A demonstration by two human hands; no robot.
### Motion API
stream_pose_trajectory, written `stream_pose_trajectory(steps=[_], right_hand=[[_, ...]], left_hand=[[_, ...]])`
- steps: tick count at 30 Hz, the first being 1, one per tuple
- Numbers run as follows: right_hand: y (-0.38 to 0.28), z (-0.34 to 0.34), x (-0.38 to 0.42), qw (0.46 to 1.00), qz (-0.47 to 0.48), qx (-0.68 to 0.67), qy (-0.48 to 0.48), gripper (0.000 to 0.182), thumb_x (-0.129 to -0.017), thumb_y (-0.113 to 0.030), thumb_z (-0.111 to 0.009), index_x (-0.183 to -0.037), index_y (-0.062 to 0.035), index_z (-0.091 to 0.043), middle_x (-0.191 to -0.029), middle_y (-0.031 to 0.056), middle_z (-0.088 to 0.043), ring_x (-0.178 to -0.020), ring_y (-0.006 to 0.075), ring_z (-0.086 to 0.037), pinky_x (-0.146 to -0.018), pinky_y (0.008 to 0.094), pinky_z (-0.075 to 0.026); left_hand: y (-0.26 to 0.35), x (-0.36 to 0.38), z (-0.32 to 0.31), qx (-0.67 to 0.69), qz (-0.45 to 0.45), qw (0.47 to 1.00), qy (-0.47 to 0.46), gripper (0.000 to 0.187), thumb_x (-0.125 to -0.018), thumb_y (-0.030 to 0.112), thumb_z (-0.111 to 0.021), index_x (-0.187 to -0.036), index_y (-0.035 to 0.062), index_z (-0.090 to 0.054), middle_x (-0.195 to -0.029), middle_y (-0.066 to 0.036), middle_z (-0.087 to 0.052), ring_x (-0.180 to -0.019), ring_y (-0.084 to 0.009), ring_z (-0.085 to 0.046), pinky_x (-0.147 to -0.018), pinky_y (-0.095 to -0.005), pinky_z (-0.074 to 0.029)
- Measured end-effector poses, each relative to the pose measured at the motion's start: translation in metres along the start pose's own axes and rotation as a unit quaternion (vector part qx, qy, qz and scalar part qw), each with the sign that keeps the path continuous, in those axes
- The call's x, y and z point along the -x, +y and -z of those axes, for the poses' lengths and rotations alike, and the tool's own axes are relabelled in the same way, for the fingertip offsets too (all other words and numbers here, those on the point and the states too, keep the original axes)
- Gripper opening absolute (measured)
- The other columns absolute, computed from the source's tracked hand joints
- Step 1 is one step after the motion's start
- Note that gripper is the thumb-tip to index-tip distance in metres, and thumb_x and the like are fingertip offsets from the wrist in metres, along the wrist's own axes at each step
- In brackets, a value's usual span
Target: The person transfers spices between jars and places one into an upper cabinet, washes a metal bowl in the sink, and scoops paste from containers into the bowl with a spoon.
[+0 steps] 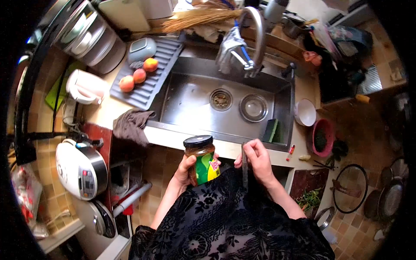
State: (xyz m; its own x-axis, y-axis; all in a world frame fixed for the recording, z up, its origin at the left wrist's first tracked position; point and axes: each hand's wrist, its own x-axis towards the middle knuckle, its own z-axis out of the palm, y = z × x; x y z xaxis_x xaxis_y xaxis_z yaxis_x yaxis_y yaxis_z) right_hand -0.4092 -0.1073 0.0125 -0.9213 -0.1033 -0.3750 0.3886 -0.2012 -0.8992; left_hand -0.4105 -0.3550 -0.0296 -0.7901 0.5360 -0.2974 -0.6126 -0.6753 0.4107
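My left hand is wrapped round a glass jar with a black lid and a green and yellow label. The jar is upright, close to my body, and its lid is on. In my right hand is a thin, flat, greyish strip-like tool, pinched near its upper end and hanging roughly vertical. Its exact kind I cannot make out. The tool and the jar are apart. Both hands are in front of the near edge of the sink.
A ridged drying mat left of the sink holds several fruits. Nearby are a brown cloth, a white kettle and a rice cooker. A green sponge, white bowl and pink basket are at the right.
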Motion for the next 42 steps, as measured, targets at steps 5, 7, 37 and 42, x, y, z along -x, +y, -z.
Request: stream_pose_trajectory(steps=[5, 7, 37, 42], right_hand=[[0.004, -0.029, 0.031, 0.986, -0.073, -0.126, -0.078, 0.018, -0.104, -0.019, -0.053, -0.109, -0.0043, -0.044, -0.099, 0.0158, -0.063, -0.075, 0.0226, -0.067, -0.063, 0.0337, -0.058], [-0.005, -0.036, 0.036, 0.976, -0.105, -0.145, -0.126, 0.019, -0.101, -0.014, -0.057, -0.112, -0.0037, -0.046, -0.111, 0.0131, -0.059, -0.074, 0.0208, -0.067, -0.057, 0.0286, -0.056], [-0.034, -0.08, -0.009, 0.968, -0.202, -0.059, -0.136, 0.019, -0.105, -0.024, -0.052, -0.111, -0.006, -0.049, -0.066, -0.0003, -0.052, -0.043, 0.0043, -0.037, -0.038, 0.02, -0.024], [-0.028, -0.079, -0.006, 0.979, -0.165, -0.036, -0.111, 0.017, -0.104, -0.023, -0.054, -0.107, -0.0077, -0.046, -0.068, -0.0022, -0.053, -0.044, 0.0037, -0.038, -0.038, 0.0192, -0.027]], left_hand=[[-0.002, 0.011, 0.007, 0.026, -0.013, 1.0, -0.005, 0.082, -0.082, 0.049, -0.077, -0.137, -0.003, -0.045, -0.12, -0.023, -0.063, -0.107, -0.0351, -0.066, -0.093, -0.0471, -0.056], [-0.005, 0.015, 0.011, 0.057, -0.009, 0.998, -0.002, 0.082, -0.082, 0.05, -0.076, -0.138, -0.0023, -0.045, -0.121, -0.022, -0.063, -0.107, -0.0348, -0.066, -0.093, -0.047, -0.056], [0.003, 0.029, 0.01, -0.038, -0.055, 0.997, 0.032, 0.085, -0.08, 0.063, -0.073, -0.131, -0.0019, -0.053, -0.117, -0.013, -0.065, -0.105, -0.0221, -0.066, -0.095, -0.0368, -0.054], [-0.001, 0.025, 0.017, -0.064, -0.04, 0.997, 0.035, 0.087, -0.078, 0.063, -0.074, -0.131, -0.002, -0.052, -0.117, -0.014, -0.065, -0.106, -0.022, -0.065, -0.094, -0.0362, -0.054]])
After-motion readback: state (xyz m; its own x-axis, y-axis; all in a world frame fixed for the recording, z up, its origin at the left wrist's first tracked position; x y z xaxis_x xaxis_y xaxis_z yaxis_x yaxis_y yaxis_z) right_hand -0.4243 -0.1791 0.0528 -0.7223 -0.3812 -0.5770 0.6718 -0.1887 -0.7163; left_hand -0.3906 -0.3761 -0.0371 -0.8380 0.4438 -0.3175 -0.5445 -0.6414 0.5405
